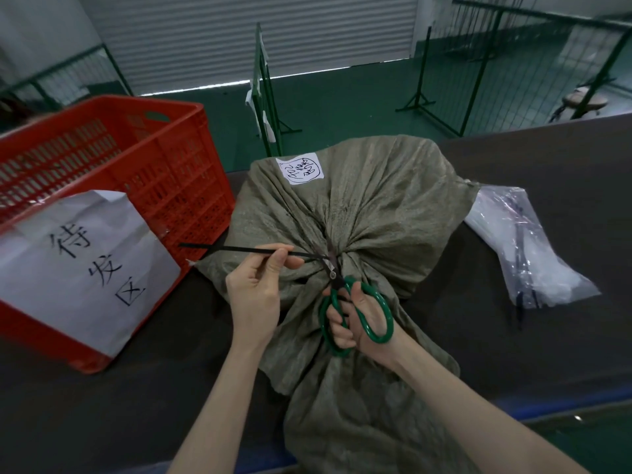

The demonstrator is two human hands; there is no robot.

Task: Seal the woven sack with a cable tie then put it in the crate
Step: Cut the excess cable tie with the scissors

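Here two hands (253, 295) work one sack (359, 206), one tie (236, 249), one scissors (355, 313)

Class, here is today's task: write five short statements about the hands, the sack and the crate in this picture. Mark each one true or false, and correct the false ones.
1. The left hand pinches the tail of the black cable tie at the gathered neck of the grey-green woven sack. True.
2. A white paper sign hangs on the red plastic crate. True.
3. The sack lies inside the crate. False: it lies on the dark table, beside the crate.
4. The right hand holds a knife. False: it grips green-handled metal scissors.
5. The clear plastic bag lies left of the sack. False: it lies to the right of it.
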